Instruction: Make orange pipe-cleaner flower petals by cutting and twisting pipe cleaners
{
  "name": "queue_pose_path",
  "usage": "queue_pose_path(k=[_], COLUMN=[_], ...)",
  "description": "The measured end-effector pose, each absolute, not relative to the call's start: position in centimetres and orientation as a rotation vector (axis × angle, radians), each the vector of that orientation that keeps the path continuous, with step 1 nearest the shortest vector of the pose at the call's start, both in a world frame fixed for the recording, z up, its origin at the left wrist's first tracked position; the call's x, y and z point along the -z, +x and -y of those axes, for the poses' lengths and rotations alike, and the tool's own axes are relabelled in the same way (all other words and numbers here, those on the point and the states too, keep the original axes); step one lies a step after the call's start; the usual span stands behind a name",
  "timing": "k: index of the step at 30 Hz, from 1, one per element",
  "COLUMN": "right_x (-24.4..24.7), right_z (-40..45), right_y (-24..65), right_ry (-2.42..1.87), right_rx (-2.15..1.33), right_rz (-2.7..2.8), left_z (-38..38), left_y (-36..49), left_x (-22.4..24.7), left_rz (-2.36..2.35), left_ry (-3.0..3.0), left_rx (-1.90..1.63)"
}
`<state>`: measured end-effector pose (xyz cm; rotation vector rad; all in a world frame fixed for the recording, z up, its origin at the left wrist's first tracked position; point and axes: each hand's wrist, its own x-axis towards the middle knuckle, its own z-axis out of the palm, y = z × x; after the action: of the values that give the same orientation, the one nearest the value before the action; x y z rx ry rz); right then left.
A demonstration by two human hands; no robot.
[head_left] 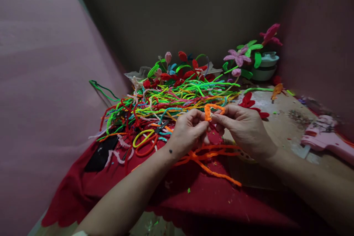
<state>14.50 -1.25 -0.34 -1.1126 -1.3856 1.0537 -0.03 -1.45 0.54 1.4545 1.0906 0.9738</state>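
Between my two hands is an orange pipe cleaner (208, 112) bent into an angular loop. My left hand (190, 127) pinches its left side, and the fingers of my right hand (239, 125) close on its right end. Fingertips hide part of the loop. Below the hands, more orange pipe cleaners (214, 172) lie crossed on the red cloth (193, 195). Left of my left hand rest scissors (146, 147) with yellow and orange handles. A red fuzzy petal piece (247, 100) lies just behind my right hand.
A large heap of coloured pipe cleaners (177, 96) spreads behind my hands, with finished fuzzy flowers (182, 68) at the back. A potted fuzzy flower stands in a pale pot (265, 68). At right lies a pink glue gun (326, 138); at left, a black flat object (101, 155).
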Motion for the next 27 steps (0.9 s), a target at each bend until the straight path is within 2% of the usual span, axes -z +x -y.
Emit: queue_pose_path(k=[12, 20, 27], right_x=[1.13, 0.84, 0.73], right_z=[1.58, 1.19, 1.16], right_y=[14.56, 14.62, 14.57], right_ry=[-1.128, -1.067, -1.045], right_rx=[-0.761, -1.187, -1.173], right_rz=[1.501, 1.379, 1.291], left_z=[1.75, 1.66, 1.83], left_y=[0.05, 0.12, 0.10], left_x=[0.37, 0.09, 0.46], left_rz=[-1.123, -1.109, -1.054], left_ry=[1.506, 1.456, 1.514], left_rx=[-1.044, -1.095, -1.060])
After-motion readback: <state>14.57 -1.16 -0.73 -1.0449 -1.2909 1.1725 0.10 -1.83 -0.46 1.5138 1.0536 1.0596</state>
